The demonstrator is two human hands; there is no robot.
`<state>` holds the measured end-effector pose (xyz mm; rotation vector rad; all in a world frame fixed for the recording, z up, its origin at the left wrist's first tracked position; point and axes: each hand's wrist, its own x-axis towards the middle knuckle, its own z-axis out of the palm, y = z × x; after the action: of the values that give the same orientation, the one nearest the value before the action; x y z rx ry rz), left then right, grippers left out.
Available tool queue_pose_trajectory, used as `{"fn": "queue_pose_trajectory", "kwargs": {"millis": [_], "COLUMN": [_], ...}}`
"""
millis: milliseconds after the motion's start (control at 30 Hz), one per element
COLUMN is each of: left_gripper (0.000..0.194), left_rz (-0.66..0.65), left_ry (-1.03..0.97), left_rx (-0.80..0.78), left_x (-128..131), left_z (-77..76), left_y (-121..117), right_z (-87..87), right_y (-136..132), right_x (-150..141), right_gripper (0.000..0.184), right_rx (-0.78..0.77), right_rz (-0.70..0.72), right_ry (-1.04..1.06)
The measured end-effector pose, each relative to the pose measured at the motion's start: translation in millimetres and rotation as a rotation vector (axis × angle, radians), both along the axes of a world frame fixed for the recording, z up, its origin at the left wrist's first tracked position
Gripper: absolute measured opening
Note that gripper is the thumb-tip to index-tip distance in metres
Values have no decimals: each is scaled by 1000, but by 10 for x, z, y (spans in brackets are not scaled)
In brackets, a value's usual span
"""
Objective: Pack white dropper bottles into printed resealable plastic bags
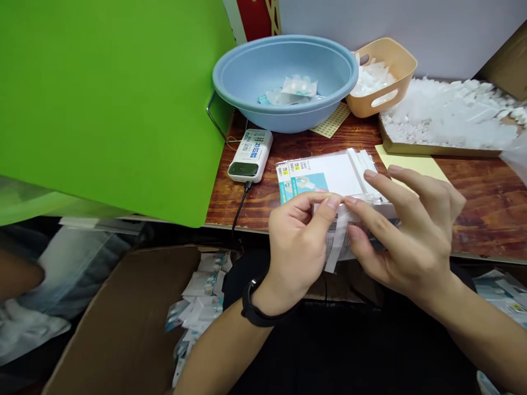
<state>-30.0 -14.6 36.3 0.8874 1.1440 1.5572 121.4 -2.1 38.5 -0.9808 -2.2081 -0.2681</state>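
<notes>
My left hand and my right hand meet over the table's front edge, both pinching a small clear plastic packet with a printed card. The thumbs and forefingers touch at its top edge. My left wrist wears a black band. Just behind the hands lies a stack of printed packets with blue and yellow labels, fanned on the wooden table.
A blue basin with a few packets stands at the back, a peach basket beside it. A tray of white plastic pieces is at right. A white power bank with a cable lies left. A green board and a cardboard box of packets are at left.
</notes>
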Motion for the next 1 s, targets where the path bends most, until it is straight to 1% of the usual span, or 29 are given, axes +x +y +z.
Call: {"fn": "queue_pose_trajectory", "kwargs": {"millis": [100,200,367,500,600,700,867,1000], "left_gripper": [10,9,9,8,7,8,10,9], "left_rz": [-2,-26,-97,-144,-166,-182,-260,-210], "left_ry": [-28,-108,-265,-350,-361,-340,-275,-248], "left_rx": [-41,-79,-161,-226,-243,-213,-209,-208], "left_x": [-17,-11,19,45,77,114,135,128], "left_z": [10,49,125,114,81,58,25,6], "left_y": [12,33,43,41,57,82,109,118], "right_z": [-23,-35,-15,-25,-51,-74,-82,-76], "right_y": [38,82,168,189,176,169,190,208], "right_x": [28,71,195,302,357,392,427,436], "right_gripper": [38,42,48,50,46,45,47,43], "right_rx": [-6,-23,48,63,49,39,37,53], "right_rz": [80,147,262,308,309,303,320,336], "right_ry": [22,4,-119,-183,-197,-184,-203,-240]}}
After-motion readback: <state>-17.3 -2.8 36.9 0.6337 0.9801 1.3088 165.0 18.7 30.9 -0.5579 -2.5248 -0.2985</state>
